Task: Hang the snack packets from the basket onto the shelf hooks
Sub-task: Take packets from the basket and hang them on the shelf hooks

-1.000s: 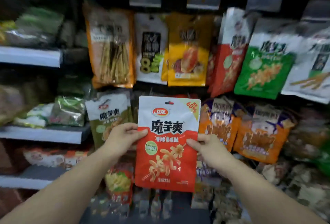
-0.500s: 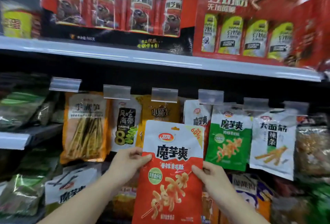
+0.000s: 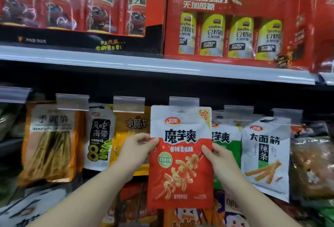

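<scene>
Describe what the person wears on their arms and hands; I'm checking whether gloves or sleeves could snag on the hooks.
Nothing is worn as far as the view shows. Both forearms are bare up to the bottom edge of the picture, with no sleeve or cuff in sight. The left hand and the right hand have no gloves, and no rings, watch or bracelet show. The fingers that show have short, plain nails.

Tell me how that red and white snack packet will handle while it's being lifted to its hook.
The red and white packet probably weighs little: the left hand and right hand pinch only its side edges. It looks flexible rather than rigid, yet stands flat between them. Its glossy film may be slippery, so a firm pinch seems wise.
</scene>
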### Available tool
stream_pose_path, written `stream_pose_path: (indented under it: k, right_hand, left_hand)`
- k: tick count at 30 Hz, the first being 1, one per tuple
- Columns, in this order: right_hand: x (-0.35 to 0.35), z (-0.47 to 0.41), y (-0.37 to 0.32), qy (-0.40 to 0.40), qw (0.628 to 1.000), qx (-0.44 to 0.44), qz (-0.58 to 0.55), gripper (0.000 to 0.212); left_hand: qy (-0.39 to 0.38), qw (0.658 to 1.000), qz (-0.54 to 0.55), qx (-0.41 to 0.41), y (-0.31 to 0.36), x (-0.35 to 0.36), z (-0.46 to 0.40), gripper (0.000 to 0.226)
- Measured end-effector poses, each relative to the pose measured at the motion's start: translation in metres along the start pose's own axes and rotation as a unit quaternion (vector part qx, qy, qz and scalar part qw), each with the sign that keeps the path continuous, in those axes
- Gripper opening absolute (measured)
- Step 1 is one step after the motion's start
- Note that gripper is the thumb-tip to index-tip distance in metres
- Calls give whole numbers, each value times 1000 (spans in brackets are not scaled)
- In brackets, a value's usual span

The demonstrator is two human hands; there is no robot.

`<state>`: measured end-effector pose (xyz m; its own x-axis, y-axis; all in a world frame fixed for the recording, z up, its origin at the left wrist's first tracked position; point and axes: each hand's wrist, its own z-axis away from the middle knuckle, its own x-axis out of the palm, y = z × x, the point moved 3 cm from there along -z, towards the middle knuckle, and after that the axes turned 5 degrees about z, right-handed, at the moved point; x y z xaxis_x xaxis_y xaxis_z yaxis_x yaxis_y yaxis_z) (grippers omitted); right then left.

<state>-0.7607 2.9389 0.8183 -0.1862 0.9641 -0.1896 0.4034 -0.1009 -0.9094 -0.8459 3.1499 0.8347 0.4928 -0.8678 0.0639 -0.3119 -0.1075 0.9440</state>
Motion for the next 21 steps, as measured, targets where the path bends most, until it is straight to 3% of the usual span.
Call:
stream_pose_path:
  k: [15, 21]
  right_hand:
    - [4, -43, 16, -25, 999, 33, 28, 24]
    - [5, -41, 7, -30, 999, -29, 11, 20]
  left_hand:
    - [52, 998, -20, 3, -9, 16, -29, 14]
    - [72, 996, -30, 47, -7, 10, -28, 13]
